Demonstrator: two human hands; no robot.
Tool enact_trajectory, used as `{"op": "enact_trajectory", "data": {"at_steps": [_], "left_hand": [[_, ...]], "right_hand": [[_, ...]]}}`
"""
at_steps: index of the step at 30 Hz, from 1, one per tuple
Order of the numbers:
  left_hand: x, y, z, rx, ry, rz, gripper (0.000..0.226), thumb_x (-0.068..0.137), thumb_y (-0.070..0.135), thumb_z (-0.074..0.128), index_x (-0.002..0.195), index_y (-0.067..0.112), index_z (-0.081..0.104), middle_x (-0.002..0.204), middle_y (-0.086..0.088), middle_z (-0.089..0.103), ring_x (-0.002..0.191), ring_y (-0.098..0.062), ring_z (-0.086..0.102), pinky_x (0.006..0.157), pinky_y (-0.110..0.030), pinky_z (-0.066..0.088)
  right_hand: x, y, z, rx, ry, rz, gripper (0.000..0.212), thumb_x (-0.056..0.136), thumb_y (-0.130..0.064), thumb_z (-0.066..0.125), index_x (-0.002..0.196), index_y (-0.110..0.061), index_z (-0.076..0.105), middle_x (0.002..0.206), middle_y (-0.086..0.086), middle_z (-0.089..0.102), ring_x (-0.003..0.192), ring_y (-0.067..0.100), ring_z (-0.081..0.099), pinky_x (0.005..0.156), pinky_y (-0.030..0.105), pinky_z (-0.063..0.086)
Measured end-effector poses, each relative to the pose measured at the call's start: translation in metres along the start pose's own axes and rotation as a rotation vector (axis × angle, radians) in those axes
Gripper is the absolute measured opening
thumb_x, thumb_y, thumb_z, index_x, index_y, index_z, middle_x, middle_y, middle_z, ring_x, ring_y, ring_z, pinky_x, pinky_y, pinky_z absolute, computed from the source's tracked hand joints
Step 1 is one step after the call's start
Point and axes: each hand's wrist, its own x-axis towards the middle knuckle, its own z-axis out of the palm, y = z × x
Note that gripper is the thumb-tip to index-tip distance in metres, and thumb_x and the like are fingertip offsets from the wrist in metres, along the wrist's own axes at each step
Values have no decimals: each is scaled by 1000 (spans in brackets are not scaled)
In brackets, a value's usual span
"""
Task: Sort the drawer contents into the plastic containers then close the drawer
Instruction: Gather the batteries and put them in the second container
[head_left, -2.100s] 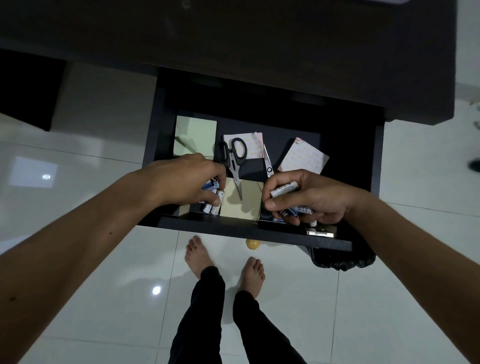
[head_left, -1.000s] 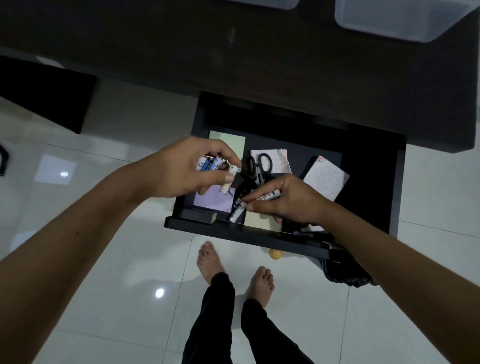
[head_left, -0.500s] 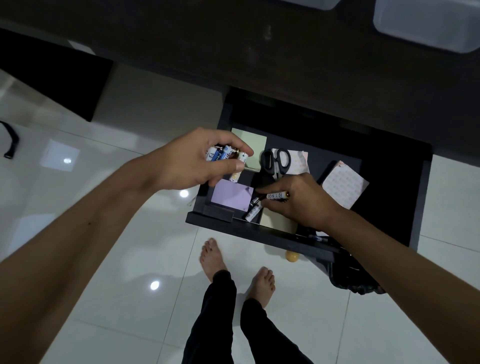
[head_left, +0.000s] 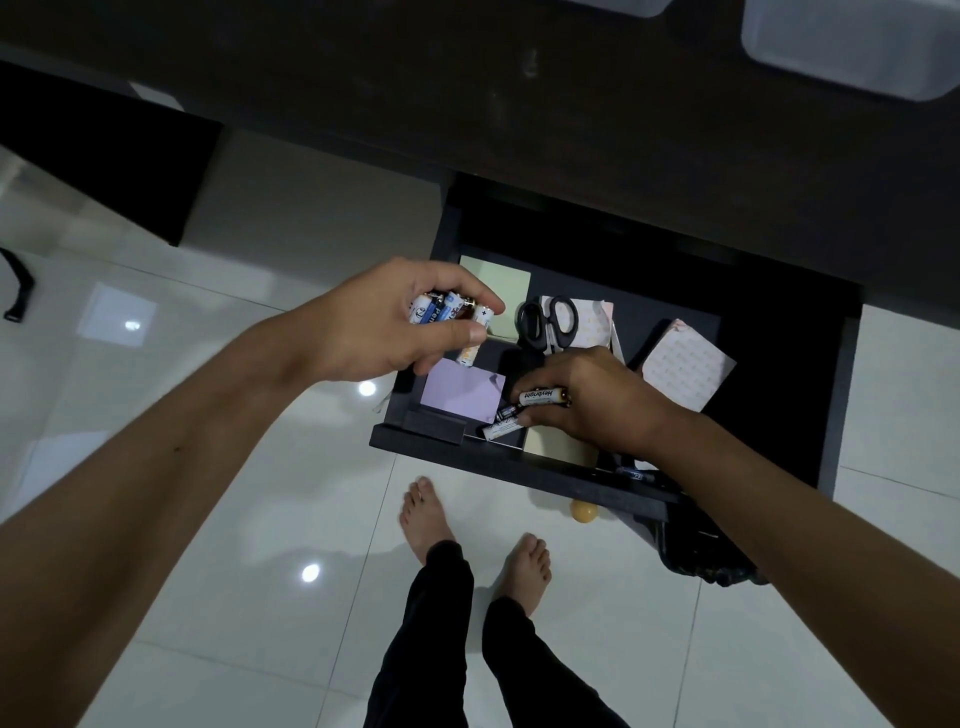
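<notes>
The black drawer (head_left: 498, 457) stands pulled out under a dark desk. My left hand (head_left: 384, 327) hovers over the drawer's left edge, closed on a bunch of batteries (head_left: 452, 312). My right hand (head_left: 587, 400) rests low in the drawer front and pinches a white battery (head_left: 543, 396), with two more loose batteries (head_left: 501, 423) just under its fingers. Black-handled scissors (head_left: 548, 322) lie behind it on a patterned note pad. A purple sticky pad (head_left: 462, 389), a green pad (head_left: 501, 291) and a patterned pad (head_left: 685, 369) lie on the drawer floor.
Two clear plastic containers sit on the desk top, one at the right (head_left: 852, 47) and one cut off by the upper frame edge (head_left: 618, 5). Below the drawer are white glossy tiles, my bare feet (head_left: 431, 519), a small yellow ball (head_left: 584, 512) and a black bag (head_left: 706, 556).
My left hand has lifted out of the drawer with its batteries, up and to the left. My right hand stayed at the drawer front, gathering batteries. The view tilted up, showing the containers.
</notes>
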Motion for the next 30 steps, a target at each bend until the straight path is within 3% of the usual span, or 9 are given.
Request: {"op": "enact_trajectory", "data": {"at_steps": [5,8,16,19,23,28,30], "left_hand": [[0,0,1,9,3,7,25,99,25,70,122,35,71,54,8,61,51,-5,53,51,-14,43],[0,0,1,10,0,6,25,99,26,70,122,35,71,55,8,61,51,-6,53,52,-16,44],[1,-1,1,17,5,13,26,99,26,70,122,36,71,55,7,61,51,-6,54,51,-15,44],[0,0,1,9,-4,10,25,99,24,69,122,34,71,56,8,62,52,-6,53,52,-16,45],[1,-1,5,-39,-51,-14,21,101,28,66,118,38,72,68,-6,60,60,-15,55,55,-22,47],[6,4,23,-35,-96,-49,19,102,9,56,102,22,69,59,10,56,56,-17,50,49,-26,41],[9,7,30,-16,-131,-72,17,100,7,55,95,20,66,59,7,60,55,-20,53,46,-27,37]], "right_hand": [[2,3,3,-52,-21,-18,30,87,-40,80,114,-28,77,103,-1,72,103,21,63,90,37,52],[2,4,4,-40,-5,-41,20,88,-40,79,105,-29,76,98,-2,70,100,21,62,87,40,53],[0,7,6,-51,-2,-104,18,90,-38,78,103,-26,77,98,-4,68,96,19,63,85,40,54],[-4,9,2,71,11,-101,13,90,-35,79,99,-25,76,96,-7,72,92,12,65,85,36,54],[-15,6,-10,341,18,73,8,93,-31,77,97,-25,74,89,-8,74,83,7,68,75,25,54],[-30,3,-25,641,-32,137,10,101,-25,66,92,-21,68,76,-1,70,66,23,61,62,42,51],[-35,5,-29,727,-36,149,13,102,-25,64,90,-23,67,76,-2,68,65,29,55,55,44,44]]}}
